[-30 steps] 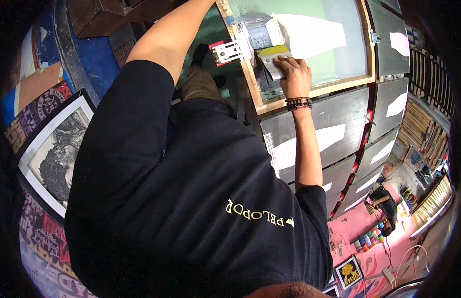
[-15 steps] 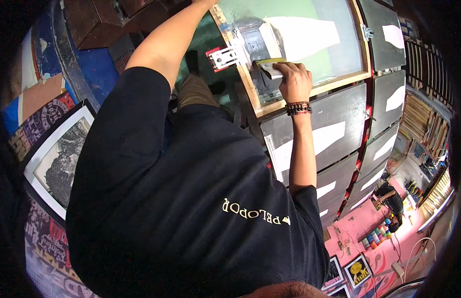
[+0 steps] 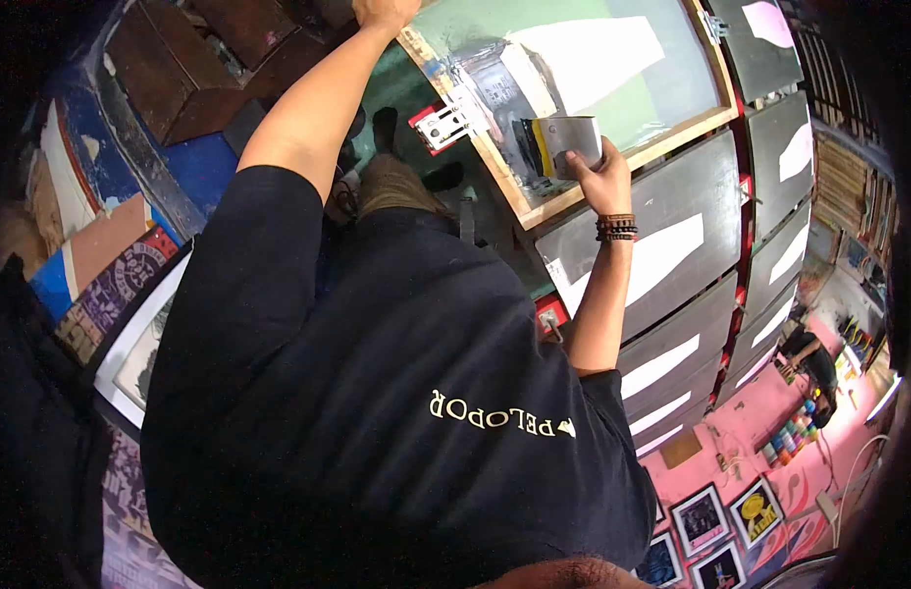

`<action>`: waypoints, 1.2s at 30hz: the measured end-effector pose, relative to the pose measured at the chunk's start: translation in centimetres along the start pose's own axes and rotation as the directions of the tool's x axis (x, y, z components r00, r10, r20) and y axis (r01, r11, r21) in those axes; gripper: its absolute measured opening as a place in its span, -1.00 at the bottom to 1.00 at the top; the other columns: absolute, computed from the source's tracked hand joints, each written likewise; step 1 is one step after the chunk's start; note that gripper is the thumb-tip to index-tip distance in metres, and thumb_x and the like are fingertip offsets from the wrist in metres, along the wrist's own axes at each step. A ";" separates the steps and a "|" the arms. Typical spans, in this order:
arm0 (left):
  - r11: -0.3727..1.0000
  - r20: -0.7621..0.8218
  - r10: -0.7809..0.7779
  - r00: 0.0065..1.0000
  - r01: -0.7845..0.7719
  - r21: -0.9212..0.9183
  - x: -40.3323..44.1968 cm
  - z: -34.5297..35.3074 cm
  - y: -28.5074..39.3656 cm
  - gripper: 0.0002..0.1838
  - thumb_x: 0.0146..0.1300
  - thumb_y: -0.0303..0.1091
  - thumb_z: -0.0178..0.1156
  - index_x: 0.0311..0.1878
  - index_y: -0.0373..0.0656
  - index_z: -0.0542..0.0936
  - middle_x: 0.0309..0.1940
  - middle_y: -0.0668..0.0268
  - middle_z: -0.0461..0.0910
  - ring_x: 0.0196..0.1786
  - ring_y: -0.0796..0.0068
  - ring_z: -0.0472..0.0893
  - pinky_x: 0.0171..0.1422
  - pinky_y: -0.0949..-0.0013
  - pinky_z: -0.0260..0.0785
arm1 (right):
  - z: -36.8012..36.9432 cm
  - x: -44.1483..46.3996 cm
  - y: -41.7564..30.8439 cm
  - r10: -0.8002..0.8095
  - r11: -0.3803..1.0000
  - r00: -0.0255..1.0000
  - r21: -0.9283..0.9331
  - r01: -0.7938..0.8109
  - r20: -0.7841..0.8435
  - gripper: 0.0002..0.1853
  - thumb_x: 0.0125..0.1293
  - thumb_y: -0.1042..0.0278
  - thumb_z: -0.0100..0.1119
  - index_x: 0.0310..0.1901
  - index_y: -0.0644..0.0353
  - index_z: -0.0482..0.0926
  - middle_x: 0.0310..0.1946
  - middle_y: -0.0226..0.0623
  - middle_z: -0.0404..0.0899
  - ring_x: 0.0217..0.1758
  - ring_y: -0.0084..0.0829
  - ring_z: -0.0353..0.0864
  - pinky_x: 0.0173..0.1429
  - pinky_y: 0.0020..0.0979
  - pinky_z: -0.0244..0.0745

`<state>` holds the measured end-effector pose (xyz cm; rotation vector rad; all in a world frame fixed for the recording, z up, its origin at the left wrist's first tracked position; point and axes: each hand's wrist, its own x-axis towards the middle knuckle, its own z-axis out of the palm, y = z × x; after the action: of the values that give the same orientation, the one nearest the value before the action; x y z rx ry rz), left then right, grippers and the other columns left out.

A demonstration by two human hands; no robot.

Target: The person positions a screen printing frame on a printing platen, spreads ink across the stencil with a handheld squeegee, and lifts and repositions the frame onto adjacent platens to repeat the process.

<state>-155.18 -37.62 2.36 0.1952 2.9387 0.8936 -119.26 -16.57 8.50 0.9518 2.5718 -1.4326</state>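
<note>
My right hand (image 3: 604,182) is closed around a squeegee (image 3: 571,145), thumb on its pale flat face. The squeegee is held over the near part of a wooden-framed printing screen (image 3: 627,182), and its yellowish edge faces left toward dark ink (image 3: 519,152) smeared on the mesh. A white tapered shape (image 3: 598,59) shows through the greenish mesh. My left hand (image 3: 387,12) is beside the screen's left frame bar at the top of the view; its fingers are mostly cut off. A metal hinge clamp (image 3: 450,123) is at the frame's left side.
Dark printing boards (image 3: 661,236) with white shapes run in rows to the right. Further off, another person (image 3: 813,363) bends near several coloured pots (image 3: 791,432) on a pink surface. Framed pictures (image 3: 699,520) stand at the lower right. Dark wooden boxes (image 3: 171,69) are upper left.
My right hand has turned the squeegee so its flat face shows, and moved it slightly right and down. The head view has shifted a little. My left hand stays by the frame.
</note>
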 end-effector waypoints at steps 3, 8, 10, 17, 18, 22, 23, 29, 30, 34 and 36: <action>1.000 0.009 0.013 1.000 -0.013 -0.020 0.0 0.0 -0.1 -0.50 0.44 0.14 0.09 0.02 -0.03 0.80 -0.14 -0.07 0.76 0.02 -0.14 0.73 0.21 -0.04 0.53 | 2.1 -1.1 0.1 0.004 0.979 0.994 -0.202 -0.026 -0.106 -0.58 0.21 0.12 0.47 -0.02 0.23 0.64 -0.40 0.05 0.71 -0.26 -0.01 0.78 -0.15 -0.14 0.61; 0.997 0.015 0.022 1.000 -0.021 -0.072 0.1 -0.1 -0.2 -0.50 0.46 0.13 0.07 0.02 -0.05 0.80 -0.14 -0.08 0.75 0.02 -0.16 0.73 0.19 -0.06 0.52 | 5.6 -3.4 -3.3 0.038 0.916 0.972 -0.381 -0.126 -0.231 -0.64 0.31 0.16 0.36 0.07 0.10 0.63 -0.32 0.06 0.71 -0.14 0.11 0.73 -0.06 0.04 0.60; 0.999 0.057 0.019 0.998 -0.017 -0.043 0.5 0.0 -0.7 -0.49 0.46 0.13 0.06 0.02 -0.06 0.79 -0.14 -0.09 0.75 0.01 -0.17 0.73 0.19 -0.06 0.52 | 6.7 -4.4 -4.2 -0.018 0.877 0.961 -0.466 -0.117 -0.276 -0.67 0.34 0.17 0.35 0.08 0.07 0.64 -0.28 0.03 0.70 -0.14 0.11 0.70 -0.07 0.04 0.57; 0.993 0.123 0.060 0.991 -0.047 -0.108 1.2 0.4 -1.9 -0.48 0.48 0.11 0.03 0.02 -0.12 0.78 -0.15 -0.14 0.74 -0.03 -0.21 0.73 0.15 -0.09 0.51 | 11.0 -7.4 -6.8 -0.099 0.847 0.965 -0.530 -0.047 -0.244 -0.53 0.31 0.34 0.31 0.26 0.06 0.58 0.07 -0.18 0.69 0.06 -0.04 0.60 0.15 -0.09 0.58; 0.992 0.130 0.066 0.989 -0.051 -0.115 1.4 0.4 -1.9 -0.48 0.48 0.11 0.03 0.02 -0.12 0.78 -0.15 -0.14 0.74 -0.03 -0.21 0.73 0.15 -0.09 0.51 | 11.7 -7.5 -7.0 -0.145 0.835 0.958 -0.550 -0.017 -0.249 -0.51 0.28 0.37 0.33 0.27 0.08 0.57 0.08 -0.17 0.69 0.07 -0.03 0.60 0.17 -0.09 0.57; 0.981 0.122 0.142 0.982 -0.123 -0.150 1.8 1.7 -3.2 -0.38 0.46 0.22 0.02 -0.09 -0.19 0.77 -0.15 -0.09 0.74 -0.02 -0.19 0.73 0.12 -0.12 0.51 | 13.8 -8.1 -7.6 -0.128 0.817 0.949 -0.573 -0.064 -0.289 -0.46 0.22 0.40 0.37 0.28 0.09 0.57 0.17 -0.17 0.66 0.15 -0.03 0.58 0.27 -0.11 0.54; 0.965 0.087 0.207 0.974 -0.189 -0.182 1.8 2.1 -3.7 -0.44 0.46 0.17 0.02 -0.13 -0.16 0.76 -0.12 -0.02 0.75 -0.02 -0.18 0.72 0.11 -0.14 0.51 | 14.2 -8.1 -7.7 -0.104 0.820 0.949 -0.566 -0.087 -0.296 -0.44 0.20 0.40 0.38 0.28 0.10 0.57 0.20 -0.17 0.64 0.18 -0.04 0.57 0.29 -0.12 0.53; 0.934 0.160 0.294 0.942 -0.249 -0.255 2.3 2.1 -4.1 -0.52 0.41 0.15 0.10 -0.15 -0.11 0.71 -0.11 0.14 0.73 -0.01 -0.12 0.70 0.09 -0.14 0.49 | 15.1 -8.9 -8.5 -0.101 0.827 0.894 -0.536 -0.169 -0.437 -0.57 0.36 0.15 0.36 0.17 0.16 0.65 0.11 -0.10 0.68 0.13 -0.04 0.62 0.26 -0.12 0.53; 0.930 0.160 0.307 0.938 -0.260 -0.260 2.4 2.0 -4.1 -0.52 0.41 0.15 0.10 -0.15 -0.11 0.71 -0.11 0.14 0.73 -0.01 -0.12 0.70 0.09 -0.14 0.49 | 15.0 -9.1 -8.1 -0.109 0.831 0.860 -0.521 -0.197 -0.498 -0.58 0.41 0.08 0.34 0.15 0.18 0.67 0.08 -0.08 0.69 0.12 -0.04 0.63 0.24 -0.12 0.53; 0.904 0.155 0.376 0.914 -0.325 -0.277 2.5 1.7 -4.1 -0.57 0.39 0.10 0.14 -0.12 -0.10 0.70 -0.10 0.14 0.73 -0.01 -0.07 0.71 0.08 -0.09 0.51 | 14.4 -9.3 -7.6 0.169 0.908 0.655 -0.142 -0.394 -0.736 -0.60 0.54 0.09 0.17 0.12 0.27 0.68 -0.01 -0.06 0.71 0.01 -0.09 0.70 0.16 -0.14 0.57; 0.890 0.134 0.402 0.906 -0.352 -0.290 2.6 1.7 -4.1 -0.57 0.37 0.08 0.16 -0.12 -0.13 0.69 -0.11 0.12 0.73 -0.01 -0.06 0.71 0.09 -0.06 0.52 | 14.3 -9.5 -4.3 0.256 0.899 0.569 -0.023 -0.437 -0.781 -0.56 0.59 0.06 0.08 0.15 0.30 0.67 0.03 -0.04 0.72 0.05 -0.12 0.71 0.18 -0.18 0.55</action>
<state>-157.95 -39.65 -1.42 0.8129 2.6115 1.2175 -117.32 -34.11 6.63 2.2721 2.6483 -0.6675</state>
